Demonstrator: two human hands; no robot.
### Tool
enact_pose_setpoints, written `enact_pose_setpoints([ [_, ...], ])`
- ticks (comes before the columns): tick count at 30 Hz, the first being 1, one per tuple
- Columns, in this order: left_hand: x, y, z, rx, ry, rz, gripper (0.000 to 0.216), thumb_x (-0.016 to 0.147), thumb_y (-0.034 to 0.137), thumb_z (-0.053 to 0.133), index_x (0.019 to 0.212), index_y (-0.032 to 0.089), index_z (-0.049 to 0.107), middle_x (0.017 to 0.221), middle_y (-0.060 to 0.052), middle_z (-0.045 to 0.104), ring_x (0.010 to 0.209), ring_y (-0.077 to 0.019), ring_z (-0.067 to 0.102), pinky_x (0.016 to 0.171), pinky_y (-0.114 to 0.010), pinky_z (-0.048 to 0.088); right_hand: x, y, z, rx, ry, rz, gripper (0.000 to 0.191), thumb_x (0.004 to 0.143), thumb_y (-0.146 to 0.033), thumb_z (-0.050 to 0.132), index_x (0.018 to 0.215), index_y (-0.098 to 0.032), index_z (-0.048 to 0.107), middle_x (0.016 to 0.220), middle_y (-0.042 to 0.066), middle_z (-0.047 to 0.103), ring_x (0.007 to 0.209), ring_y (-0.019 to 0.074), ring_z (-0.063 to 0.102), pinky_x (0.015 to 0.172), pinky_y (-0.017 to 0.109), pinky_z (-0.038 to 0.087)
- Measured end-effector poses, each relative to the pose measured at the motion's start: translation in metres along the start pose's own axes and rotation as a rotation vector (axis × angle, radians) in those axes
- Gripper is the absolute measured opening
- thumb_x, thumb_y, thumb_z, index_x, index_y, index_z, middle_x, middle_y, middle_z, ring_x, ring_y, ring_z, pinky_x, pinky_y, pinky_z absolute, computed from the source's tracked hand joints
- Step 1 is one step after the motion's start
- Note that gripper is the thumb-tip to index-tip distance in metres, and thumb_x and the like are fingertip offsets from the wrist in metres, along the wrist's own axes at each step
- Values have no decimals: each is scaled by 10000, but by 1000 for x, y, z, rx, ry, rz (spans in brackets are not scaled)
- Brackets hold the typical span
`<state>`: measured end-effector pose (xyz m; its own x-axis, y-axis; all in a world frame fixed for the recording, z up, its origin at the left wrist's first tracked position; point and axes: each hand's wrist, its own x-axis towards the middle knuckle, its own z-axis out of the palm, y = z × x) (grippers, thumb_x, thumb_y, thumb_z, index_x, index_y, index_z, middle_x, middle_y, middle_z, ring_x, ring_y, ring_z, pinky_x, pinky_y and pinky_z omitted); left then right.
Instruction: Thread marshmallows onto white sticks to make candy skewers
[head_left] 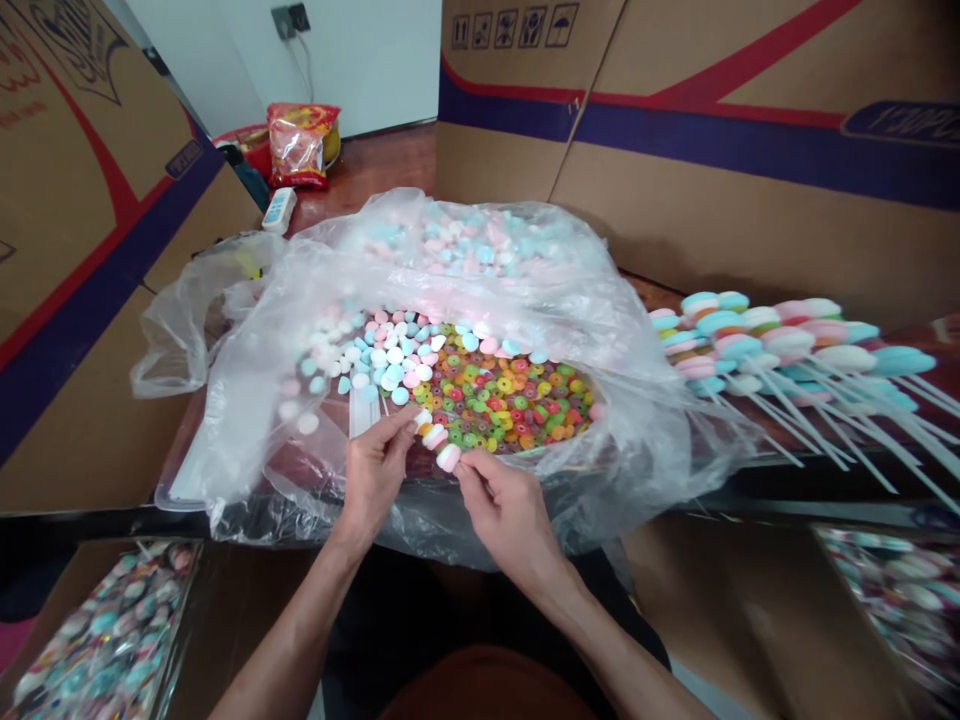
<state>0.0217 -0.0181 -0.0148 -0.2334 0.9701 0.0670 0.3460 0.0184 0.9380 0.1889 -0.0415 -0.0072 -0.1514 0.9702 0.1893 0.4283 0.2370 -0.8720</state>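
My left hand (375,470) and my right hand (504,508) meet over the near edge of a big clear plastic bag (300,300) of candy. Between the fingertips of both hands is a short stack of pastel candy pieces (439,440), pink, white and orange, apparently on a thin stick. Both hands pinch it, left from the upper left, right from below. Inside the bag lie pastel discs (382,355) and colourful ring candies (510,395).
A row of finished candy sticks (757,345) lies to the right with their stems pointing right. Large cardboard boxes (750,150) stand around. Bagged candy (105,640) lies at the lower left and lower right. A red snack bag (298,145) and a white remote (279,208) lie behind.
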Motion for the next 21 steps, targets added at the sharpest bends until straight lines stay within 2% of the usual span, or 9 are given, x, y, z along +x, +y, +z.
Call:
enact_pose_setpoints([
  [3,-1,-2,1,-25,5,-24,283,871,354,648,1065,189,773,1069,-52,780,1003,-228,722,949,-373,575,3,-2,3,-11,17,-10,250,952,-228,457,719,-196,544,550,-52,451,481,96,412,493,219,307],
  [7,0,-1,0,5,-9,14,272,860,346,657,1048,191,778,1086,-53,776,1020,-230,719,989,-384,552,7,-7,5,-26,11,-17,259,951,-212,435,706,-200,518,565,-43,465,492,103,421,507,226,306],
  [11,1,-1,-2,42,-8,25,264,841,360,670,1016,201,787,1042,-46,786,984,-234,727,962,-382,566,10,-13,10,-30,22,-14,258,943,-191,407,706,-209,509,563,-39,466,485,114,416,509,238,299],
  [14,2,-1,0,20,25,-19,303,826,408,686,1015,192,783,1045,-50,783,992,-239,722,947,-376,575,12,-17,9,-23,33,-4,253,942,-183,397,721,-209,518,575,-36,477,498,115,427,518,235,306],
  [18,6,6,3,-38,76,-62,443,813,452,709,1168,186,722,1138,-71,757,1032,-239,711,945,-375,580,11,-20,-11,-16,-8,-28,271,946,-182,408,697,-205,510,606,-34,498,538,108,441,536,223,318],
  [21,10,16,-2,3,49,6,469,817,467,703,1196,191,700,1081,-65,772,996,-229,723,983,-387,560,10,-17,-48,-67,12,-64,282,955,-193,422,701,-197,545,630,-27,533,567,104,479,570,214,351],
])
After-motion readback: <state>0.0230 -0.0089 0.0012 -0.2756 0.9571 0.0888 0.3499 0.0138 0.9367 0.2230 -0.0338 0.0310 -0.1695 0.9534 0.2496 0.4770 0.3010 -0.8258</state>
